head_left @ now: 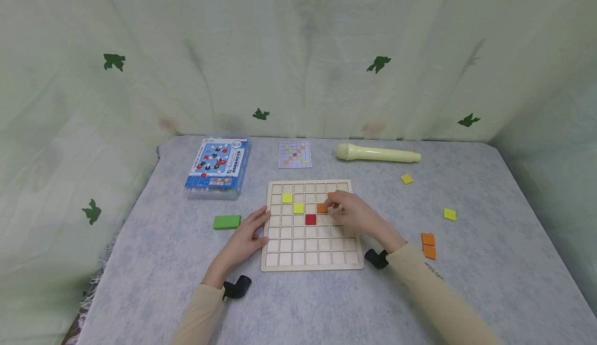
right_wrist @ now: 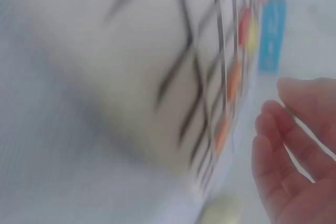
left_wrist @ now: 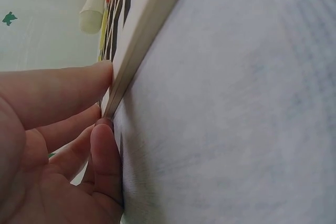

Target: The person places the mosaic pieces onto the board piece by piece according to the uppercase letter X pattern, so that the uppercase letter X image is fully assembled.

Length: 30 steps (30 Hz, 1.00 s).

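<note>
A square wooden grid board [head_left: 285,259] lies in front of me. My left hand [head_left: 243,240] rests at its left side, with thumb and fingertips against the edge in the left wrist view. My right hand [head_left: 356,213] hovers over the upper right squares, fingers loosely bent and nothing visible between them in the right wrist view. Close to its fingertips is an orange tile [head_left: 322,208], with another orange tile [head_left: 331,195] partly behind the hand. Also set in the grid are a red tile [head_left: 310,219], a yellow tile [head_left: 298,209] and a second yellow tile [head_left: 287,198].
Right of the board lie two loose yellow tiles [head_left: 450,214] and two orange tiles [head_left: 428,239]. A green block [head_left: 227,222] is at the left. Behind stand a blue boxed set [head_left: 216,166], a small pattern card [head_left: 295,155] and a pale yellow microphone-shaped object [head_left: 378,153].
</note>
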Tool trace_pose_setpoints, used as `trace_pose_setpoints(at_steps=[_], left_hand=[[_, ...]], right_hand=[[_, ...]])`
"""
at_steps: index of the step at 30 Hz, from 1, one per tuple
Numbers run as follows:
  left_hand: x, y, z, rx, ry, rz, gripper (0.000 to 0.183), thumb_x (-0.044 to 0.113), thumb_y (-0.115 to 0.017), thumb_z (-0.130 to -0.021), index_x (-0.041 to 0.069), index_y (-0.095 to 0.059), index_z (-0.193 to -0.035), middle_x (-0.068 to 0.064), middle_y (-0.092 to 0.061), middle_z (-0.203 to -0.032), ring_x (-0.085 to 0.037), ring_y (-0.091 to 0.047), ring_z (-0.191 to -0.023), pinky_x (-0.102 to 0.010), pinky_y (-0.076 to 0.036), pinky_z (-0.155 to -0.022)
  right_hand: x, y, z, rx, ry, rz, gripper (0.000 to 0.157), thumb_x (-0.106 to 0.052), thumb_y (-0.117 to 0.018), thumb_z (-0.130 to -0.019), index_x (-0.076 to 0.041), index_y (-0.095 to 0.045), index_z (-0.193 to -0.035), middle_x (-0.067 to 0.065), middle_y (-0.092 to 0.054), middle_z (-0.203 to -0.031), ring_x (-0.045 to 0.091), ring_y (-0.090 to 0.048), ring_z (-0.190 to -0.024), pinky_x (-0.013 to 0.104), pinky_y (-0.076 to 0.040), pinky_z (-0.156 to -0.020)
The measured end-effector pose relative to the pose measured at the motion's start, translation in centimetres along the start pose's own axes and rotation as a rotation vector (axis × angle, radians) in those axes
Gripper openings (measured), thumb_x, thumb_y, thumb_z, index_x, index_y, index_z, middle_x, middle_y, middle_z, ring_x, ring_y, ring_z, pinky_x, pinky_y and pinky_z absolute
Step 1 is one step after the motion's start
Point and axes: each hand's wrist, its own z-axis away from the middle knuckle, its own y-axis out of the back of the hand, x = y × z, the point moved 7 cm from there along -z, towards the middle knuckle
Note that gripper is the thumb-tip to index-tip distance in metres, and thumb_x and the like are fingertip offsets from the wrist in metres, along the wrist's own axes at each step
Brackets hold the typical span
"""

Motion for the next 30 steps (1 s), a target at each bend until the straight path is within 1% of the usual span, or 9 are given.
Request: trace_pose_setpoints(at_steps=[3,6,10,14,16,19,24,26,30], left_hand=[[0.0,0.0,0.0,0.000,0.008,0.000,0.065,0.001,-0.066,-0.087,0.000,-0.037,-0.145,-0.012,-0.024,-0.155,-0.031,-0.033,-0.132,-0.038,-0.041,-0.086],[0.0,0.0,0.1,0.002,0.011,-0.001,0.065,0.001,-0.066,-0.087,0.000,-0.037,-0.145,-0.012,-0.024,-0.155,-0.032,-0.031,-0.134,-0.039,-0.040,-0.088],[-0.1,0.1,0.1,0.005,0.017,0.001,0.065,0.001,-0.066,-0.087,0.000,-0.037,-0.145,-0.011,-0.024,-0.156,-0.032,-0.030,-0.135,-0.039,-0.041,-0.088],[-0.2,0.1,0.1,0.004,0.018,-0.005,0.065,0.001,-0.066,-0.088,0.001,-0.037,-0.146,-0.011,-0.023,-0.156,-0.032,-0.030,-0.135,-0.039,-0.041,-0.088],[-0.2,0.1,0.1,0.004,0.016,-0.006,0.065,0.001,-0.065,-0.088,0.001,-0.036,-0.146,-0.011,-0.023,-0.156,-0.032,-0.030,-0.135,-0.039,-0.041,-0.088],[-0.2,0.1,0.0,0.005,0.013,-0.005,0.065,0.001,-0.065,-0.088,0.001,-0.036,-0.146,-0.012,-0.023,-0.156,-0.032,-0.030,-0.135,-0.039,-0.041,-0.088],[-0.1,0.0,0.0,-0.002,0.011,0.004,0.065,0.001,-0.065,-0.088,0.001,-0.037,-0.146,-0.011,-0.023,-0.156,-0.030,-0.033,-0.132,-0.036,-0.042,-0.086],[-0.1,0.0,0.0,-0.003,0.007,0.004,0.064,0.001,-0.065,-0.088,0.001,-0.037,-0.146,-0.012,-0.023,-0.156,-0.029,-0.034,-0.131,-0.034,-0.042,-0.084],[-0.2,0.0,0.0,-0.001,0.007,0.010,0.064,0.000,-0.065,-0.088,0.000,-0.037,-0.146,-0.012,-0.023,-0.156,-0.029,-0.034,-0.131,-0.033,-0.042,-0.083]], right_hand=[[2.1,2.6,1.6,0.057,-0.023,-0.018,0.021,0.002,-0.063,-0.087,0.000,-0.066,-0.107,0.011,-0.064,-0.104,0.023,-0.057,-0.093,0.038,-0.047,-0.079],[4.9,5.1,3.2,0.119,-0.071,-0.004,0.022,0.003,-0.063,-0.087,0.001,-0.065,-0.109,0.013,-0.063,-0.105,0.027,-0.058,-0.094,0.041,-0.048,-0.079],[9.3,7.9,4.9,0.168,-0.189,-0.008,0.026,0.002,-0.060,-0.090,0.002,-0.061,-0.116,0.017,-0.059,-0.113,0.033,-0.055,-0.102,0.046,-0.046,-0.083],[12.7,9.9,5.7,0.175,-0.290,-0.003,0.031,0.000,-0.058,-0.092,0.004,-0.057,-0.122,0.023,-0.053,-0.121,0.039,-0.051,-0.109,0.050,-0.043,-0.088],[13.9,10.5,5.8,0.167,-0.329,0.022,0.034,-0.001,-0.059,-0.091,0.005,-0.056,-0.124,0.024,-0.050,-0.123,0.040,-0.049,-0.110,0.052,-0.042,-0.089],[15.1,11.0,5.6,0.142,-0.379,0.069,0.039,-0.003,-0.059,-0.091,0.006,-0.053,-0.128,0.027,-0.046,-0.124,0.042,-0.046,-0.111,0.055,-0.040,-0.089],[16.5,11.0,4.9,0.095,-0.447,0.123,0.042,-0.006,-0.060,-0.090,0.007,-0.052,-0.129,0.027,-0.044,-0.124,0.042,-0.044,-0.110,0.056,-0.037,-0.091],[16.7,11.0,4.7,0.091,-0.455,0.137,0.038,-0.006,-0.061,-0.090,0.007,-0.055,-0.125,0.026,-0.046,-0.120,0.040,-0.046,-0.108,0.055,-0.038,-0.090],[16.7,10.8,4.3,0.094,-0.421,0.151,0.028,-0.004,-0.062,-0.089,0.007,-0.061,-0.114,0.025,-0.049,-0.110,0.039,-0.049,-0.101,0.053,-0.040,-0.087]])
